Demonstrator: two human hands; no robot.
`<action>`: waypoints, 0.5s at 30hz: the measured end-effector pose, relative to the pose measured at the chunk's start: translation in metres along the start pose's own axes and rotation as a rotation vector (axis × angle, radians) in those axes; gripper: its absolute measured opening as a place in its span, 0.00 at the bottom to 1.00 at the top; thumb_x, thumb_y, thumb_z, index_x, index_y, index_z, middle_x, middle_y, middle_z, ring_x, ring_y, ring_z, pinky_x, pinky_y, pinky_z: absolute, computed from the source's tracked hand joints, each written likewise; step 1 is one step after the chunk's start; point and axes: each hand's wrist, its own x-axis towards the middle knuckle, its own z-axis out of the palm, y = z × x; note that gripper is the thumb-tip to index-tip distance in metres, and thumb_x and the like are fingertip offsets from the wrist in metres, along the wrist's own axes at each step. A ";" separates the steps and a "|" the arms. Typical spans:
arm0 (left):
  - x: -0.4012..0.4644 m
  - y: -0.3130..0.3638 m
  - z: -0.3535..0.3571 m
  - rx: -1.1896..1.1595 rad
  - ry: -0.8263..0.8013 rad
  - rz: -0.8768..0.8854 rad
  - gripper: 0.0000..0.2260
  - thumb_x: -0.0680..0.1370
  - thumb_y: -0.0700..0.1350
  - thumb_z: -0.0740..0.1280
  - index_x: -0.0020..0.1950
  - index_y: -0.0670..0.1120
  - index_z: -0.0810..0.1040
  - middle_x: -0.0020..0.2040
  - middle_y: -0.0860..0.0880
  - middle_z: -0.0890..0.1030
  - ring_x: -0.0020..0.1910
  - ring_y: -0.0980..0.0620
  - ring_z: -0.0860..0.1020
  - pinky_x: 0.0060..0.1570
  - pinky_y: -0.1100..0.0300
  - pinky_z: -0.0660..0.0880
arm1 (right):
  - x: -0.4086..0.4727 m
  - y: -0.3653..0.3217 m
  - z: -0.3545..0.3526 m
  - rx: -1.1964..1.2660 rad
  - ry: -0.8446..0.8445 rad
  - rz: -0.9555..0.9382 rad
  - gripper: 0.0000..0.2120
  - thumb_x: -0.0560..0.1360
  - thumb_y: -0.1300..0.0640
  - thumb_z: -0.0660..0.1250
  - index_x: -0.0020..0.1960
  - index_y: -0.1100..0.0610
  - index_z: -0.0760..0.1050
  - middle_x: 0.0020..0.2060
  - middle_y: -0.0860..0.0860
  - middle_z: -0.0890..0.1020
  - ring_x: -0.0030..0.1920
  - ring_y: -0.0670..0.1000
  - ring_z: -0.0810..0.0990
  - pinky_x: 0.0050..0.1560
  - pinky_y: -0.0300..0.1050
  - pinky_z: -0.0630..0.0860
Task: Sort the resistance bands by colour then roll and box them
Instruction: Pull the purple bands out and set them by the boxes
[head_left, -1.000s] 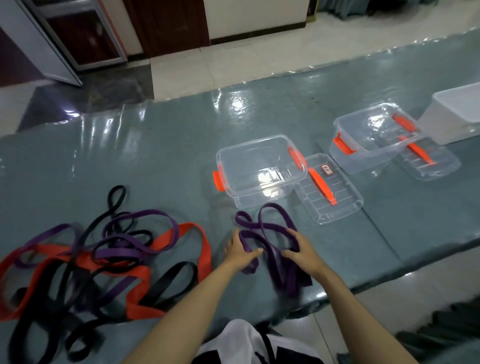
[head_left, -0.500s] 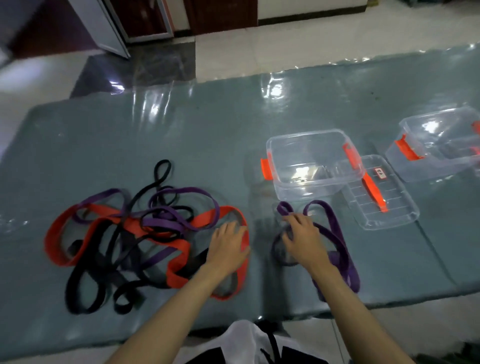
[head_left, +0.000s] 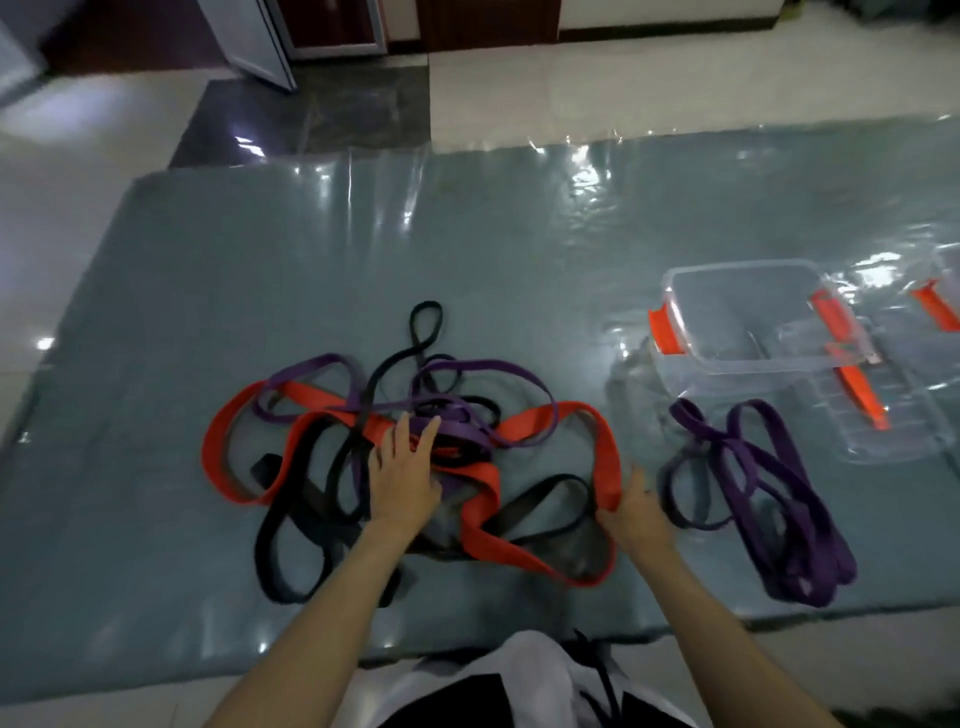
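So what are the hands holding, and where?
The right hand grips the orange band at its right loop. The left hand rests flat on the tangled pile, holding nothing.

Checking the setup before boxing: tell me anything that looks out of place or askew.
The tangled pile mixes red, black and purple bands, unsorted. One lid lies off its empty box. Nothing looks damaged.

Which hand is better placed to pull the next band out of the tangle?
Right. The right hand already grips the orange band's loop at the tangle's edge, free to pull; the left hand lies flat on the middle of the pile.
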 end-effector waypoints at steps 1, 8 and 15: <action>0.003 -0.008 0.000 -0.005 -0.008 0.015 0.43 0.78 0.46 0.72 0.86 0.57 0.48 0.86 0.42 0.52 0.83 0.39 0.54 0.79 0.39 0.59 | -0.003 0.002 0.002 0.012 -0.001 0.036 0.34 0.73 0.61 0.75 0.76 0.63 0.67 0.62 0.69 0.80 0.62 0.68 0.81 0.61 0.58 0.77; 0.018 -0.040 0.005 -0.261 -0.102 0.150 0.43 0.78 0.35 0.69 0.86 0.58 0.51 0.86 0.42 0.46 0.62 0.33 0.78 0.54 0.44 0.80 | -0.017 -0.006 -0.021 0.051 -0.124 0.145 0.12 0.72 0.57 0.77 0.37 0.66 0.82 0.32 0.60 0.83 0.35 0.56 0.82 0.45 0.59 0.84; 0.016 -0.055 0.003 -0.430 -0.083 0.280 0.42 0.74 0.21 0.60 0.84 0.51 0.62 0.85 0.43 0.53 0.55 0.38 0.80 0.49 0.49 0.78 | -0.031 -0.062 -0.052 0.802 0.089 0.055 0.27 0.73 0.61 0.80 0.66 0.52 0.71 0.45 0.56 0.85 0.34 0.47 0.85 0.29 0.42 0.80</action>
